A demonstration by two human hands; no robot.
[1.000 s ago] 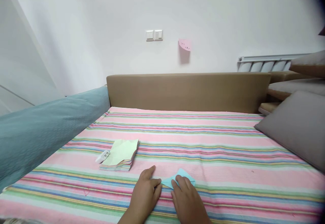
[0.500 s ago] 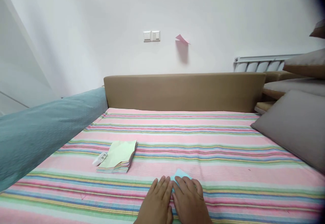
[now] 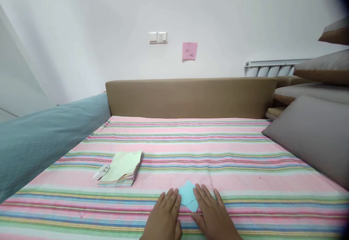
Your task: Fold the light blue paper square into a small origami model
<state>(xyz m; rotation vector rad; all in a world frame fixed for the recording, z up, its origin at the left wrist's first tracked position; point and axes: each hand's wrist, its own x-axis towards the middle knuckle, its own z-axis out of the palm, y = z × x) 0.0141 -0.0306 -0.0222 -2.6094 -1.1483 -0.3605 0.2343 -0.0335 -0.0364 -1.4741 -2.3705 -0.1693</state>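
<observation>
Both hands, left hand and right hand, lie flat with fingers spread, grasping nothing, flanking a folded light-blue paper on the striped bedsheet; firm, even fingertip pressure would sharpen its creases.

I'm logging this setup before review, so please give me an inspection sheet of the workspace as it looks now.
Surface: pink striped cloth spread flat over a bed or sofa.
Job's things: small light blue folded paper lying flat on the cloth.
Clutter: stack of coloured paper sheets, pale green on top; small white plastic object beside its left edge.
Hands: left hand and right hand flat, fingers extended, either side of the blue paper and touching its edges.
Cables: nothing seen.
Surroundings: tan padded backrest, grey cushions, teal blanket, pink sticky note and wall switches.
</observation>
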